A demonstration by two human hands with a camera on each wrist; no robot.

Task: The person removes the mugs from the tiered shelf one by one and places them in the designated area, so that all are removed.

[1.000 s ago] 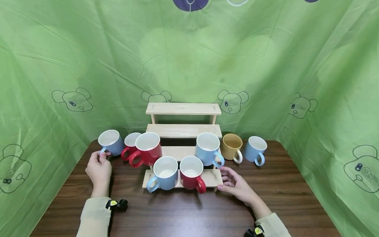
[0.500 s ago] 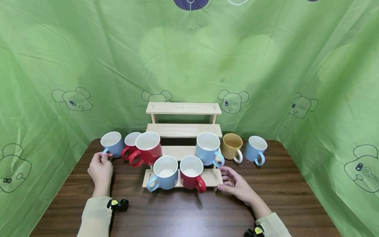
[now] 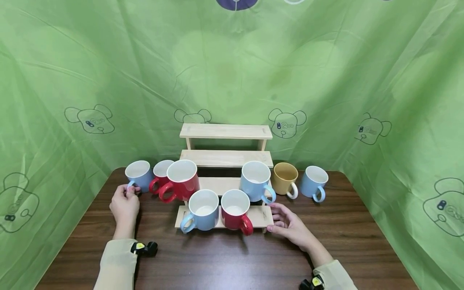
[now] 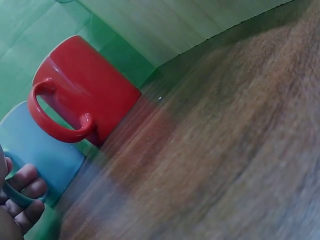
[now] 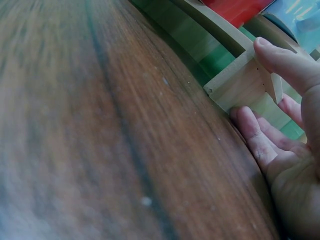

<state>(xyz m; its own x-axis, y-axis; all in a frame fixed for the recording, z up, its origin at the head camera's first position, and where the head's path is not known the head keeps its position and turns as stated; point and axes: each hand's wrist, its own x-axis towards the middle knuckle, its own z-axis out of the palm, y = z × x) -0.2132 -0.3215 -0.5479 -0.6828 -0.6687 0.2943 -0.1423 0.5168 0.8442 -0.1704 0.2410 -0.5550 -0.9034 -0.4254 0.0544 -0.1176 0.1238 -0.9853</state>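
L hand (image 3: 125,205) pinches handle (image 4: 19,197) of blue mug (image 3: 144,180), upright at far left of table (image 3: 224,257); red mug (image 4: 95,85) just to its right. R hand (image 3: 291,228) grips rack (image 3: 226,158) at nearest shelf's right end, thumb at near corner. That shelf has light-blue mug (image 3: 207,217) & short red mug (image 3: 232,215); next shelf up, big red mug (image 3: 189,186) L, pale-blue mug (image 3: 251,188) R. Yellow mug (image 3: 280,186) & last blue mug (image 3: 310,186) right of rack.

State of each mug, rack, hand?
Leftmost light blue cylindrical mug: upright, handle gripped
Red mug beside it: upright
Second-tier red mug: upright
Second-tier light blue mug: upright
Bottom-tier light blue mug: upright
Bottom-tier red mug: upright
White-handled yellow mug: upright
Rightmost light blue mug: upright
Pale wooden rack: standing
Left hand: gripping leftmost mug's handle
Right hand: touching rack's right end
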